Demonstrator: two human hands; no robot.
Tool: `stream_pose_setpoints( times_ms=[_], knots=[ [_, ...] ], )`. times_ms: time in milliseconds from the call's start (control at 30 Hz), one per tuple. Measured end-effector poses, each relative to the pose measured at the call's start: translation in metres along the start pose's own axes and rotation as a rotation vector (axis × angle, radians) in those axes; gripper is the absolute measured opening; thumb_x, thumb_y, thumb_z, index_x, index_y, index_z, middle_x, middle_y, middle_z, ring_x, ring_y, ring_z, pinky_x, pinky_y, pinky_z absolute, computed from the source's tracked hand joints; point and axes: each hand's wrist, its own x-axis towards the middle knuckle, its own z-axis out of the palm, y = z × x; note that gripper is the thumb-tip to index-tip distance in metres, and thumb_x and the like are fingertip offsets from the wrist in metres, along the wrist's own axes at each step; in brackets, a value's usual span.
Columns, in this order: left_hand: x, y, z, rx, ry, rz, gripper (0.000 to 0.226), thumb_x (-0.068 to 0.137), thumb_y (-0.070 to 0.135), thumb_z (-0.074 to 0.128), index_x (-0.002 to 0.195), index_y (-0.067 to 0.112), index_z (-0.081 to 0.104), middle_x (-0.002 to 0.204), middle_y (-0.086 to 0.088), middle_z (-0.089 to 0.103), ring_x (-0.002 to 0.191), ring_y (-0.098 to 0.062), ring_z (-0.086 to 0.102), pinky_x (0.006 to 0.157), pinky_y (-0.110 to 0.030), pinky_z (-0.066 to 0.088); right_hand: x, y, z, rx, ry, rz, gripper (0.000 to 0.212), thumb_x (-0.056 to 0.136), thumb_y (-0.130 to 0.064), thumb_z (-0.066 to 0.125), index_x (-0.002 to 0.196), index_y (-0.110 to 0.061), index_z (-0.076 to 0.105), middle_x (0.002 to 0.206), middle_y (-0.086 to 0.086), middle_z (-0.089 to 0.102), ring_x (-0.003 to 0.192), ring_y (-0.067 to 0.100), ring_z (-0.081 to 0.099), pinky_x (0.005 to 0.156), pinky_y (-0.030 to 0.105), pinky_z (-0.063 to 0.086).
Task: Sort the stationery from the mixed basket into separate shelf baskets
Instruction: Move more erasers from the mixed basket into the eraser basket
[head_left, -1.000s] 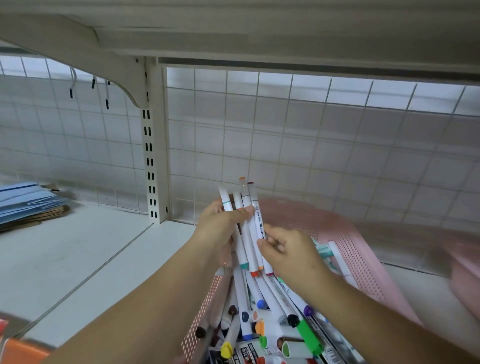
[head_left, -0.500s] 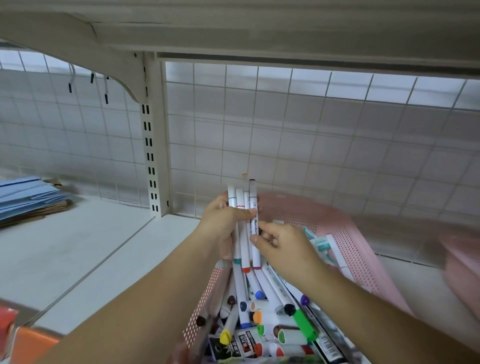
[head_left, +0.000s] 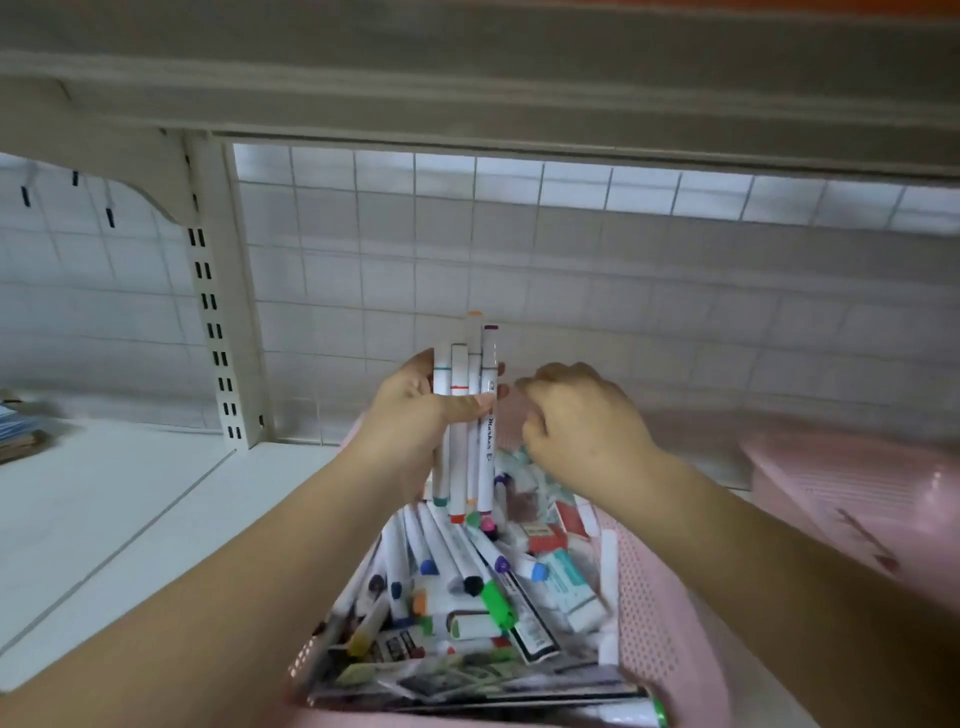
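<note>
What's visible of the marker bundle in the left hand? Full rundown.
The marker bundle: at least four white, plastic-looking barrels with caps and bands in teal, red, orange and maroon; one bears printed lettering. They stand near upright, side by side, gripped mid-barrel by the left hand, thumb across the front, lower ends over the pink basket.

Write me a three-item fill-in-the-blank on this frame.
1. The markers are in the grip of the ___ hand.
2. The basket under them is coloured ___.
3. A second basket stands to its ___.
Missing words: left; pink; right.
</note>
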Motion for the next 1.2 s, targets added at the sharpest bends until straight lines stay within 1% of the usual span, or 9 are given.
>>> stream_pose_setpoints(
  times_ms=[100,267,400,467,600,733,867,1033,1200],
  knots=[
    [-0.012,0.013,0.035,-0.025,-0.064,0.023,0.037,0.078,-0.013,0.060,0.113,0.001,0.058,0.104,-0.014,0.069,0.089,-0.022,0.070,0.078,-0.028,0.057,-0.026,0.026,-0.028,-0.008,0.016,0.018,0.036,0.087,-0.017,0.044,0.120,-0.012,0.057,0.114,0.007,0.057,0.105,0.026,0.049,0.081,0.032,0.042],
    [-0.036,0.014,0.119,-0.087,-0.163,0.020,0.029,0.079,-0.016,0.055,0.097,0.007,0.060,0.091,-0.006,0.071,0.080,-0.015,0.071,0.066,-0.026,0.057,-0.102,0.089,-0.070,-0.046,-0.021,0.149,0.025,0.090,-0.019,0.042,0.108,-0.011,0.057,0.114,0.007,0.054,0.112,0.026,0.046,0.081,0.030,0.040],
    [-0.067,0.004,0.202,-0.076,-0.249,-0.037,0.027,0.082,-0.010,0.057,0.105,0.003,0.060,0.088,-0.006,0.072,0.083,-0.016,0.070,0.063,-0.024,0.054,-0.177,0.154,-0.108,-0.083,-0.076,0.242,0.025,0.092,-0.021,0.042,0.109,-0.012,0.056,0.115,0.007,0.053,0.114,0.026,0.046,0.085,0.030,0.039],
    [-0.083,-0.001,0.245,-0.059,-0.292,-0.056,0.032,0.081,-0.008,0.059,0.112,-0.001,0.057,0.088,-0.007,0.072,0.082,-0.017,0.069,0.069,-0.027,0.055,-0.215,0.189,-0.125,-0.083,-0.087,0.283,0.027,0.092,-0.021,0.041,0.113,-0.012,0.057,0.117,0.007,0.053,0.115,0.026,0.047,0.088,0.030,0.039],
    [-0.116,-0.011,0.325,-0.004,-0.333,-0.118,0.046,0.073,0.001,0.070,0.117,0.000,0.055,0.098,-0.010,0.072,0.092,-0.025,0.068,0.089,-0.050,0.051,-0.285,0.253,-0.150,-0.112,-0.087,0.360,0.037,0.092,-0.021,0.042,0.126,-0.018,0.054,0.129,0.004,0.053,0.118,0.024,0.048,0.094,0.028,0.039],
    [-0.136,-0.022,0.393,-0.026,-0.381,-0.139,0.036,0.079,-0.004,0.065,0.113,0.003,0.057,0.099,-0.011,0.071,0.082,-0.018,0.070,0.072,-0.034,0.055,-0.345,0.306,-0.169,-0.124,-0.105,0.478,0.040,0.092,-0.022,0.042,0.132,-0.022,0.050,0.139,0.003,0.046,0.123,0.022,0.043,0.100,0.028,0.036],
    [-0.146,-0.027,0.452,0.011,-0.419,-0.106,0.029,0.079,-0.011,0.061,0.103,0.005,0.058,0.086,-0.008,0.072,0.082,-0.021,0.068,0.083,-0.037,0.053,-0.392,0.357,-0.185,-0.138,-0.109,0.591,0.042,0.092,-0.021,0.043,0.134,-0.021,0.048,0.135,0.001,0.049,0.122,0.021,0.043,0.100,0.028,0.037],
    [-0.140,-0.031,0.523,0.073,-0.505,-0.046,0.031,0.080,-0.014,0.059,0.101,0.009,0.058,0.086,-0.004,0.071,0.076,-0.013,0.069,0.071,-0.026,0.057,-0.428,0.416,-0.199,-0.100,-0.049,0.717,0.043,0.093,-0.019,0.045,0.136,-0.023,0.047,0.139,0.000,0.047,0.126,0.021,0.040,0.099,0.027,0.034],
    [-0.115,-0.038,0.594,0.210,-0.576,0.042,0.032,0.080,-0.012,0.061,0.094,0.018,0.059,0.088,0.000,0.069,0.079,-0.012,0.068,0.073,-0.027,0.055,-0.439,0.474,-0.199,-0.080,-0.028,0.749,0.041,0.091,-0.017,0.048,0.132,-0.019,0.052,0.137,0.002,0.050,0.125,0.022,0.042,0.099,0.029,0.035]
  ],
)
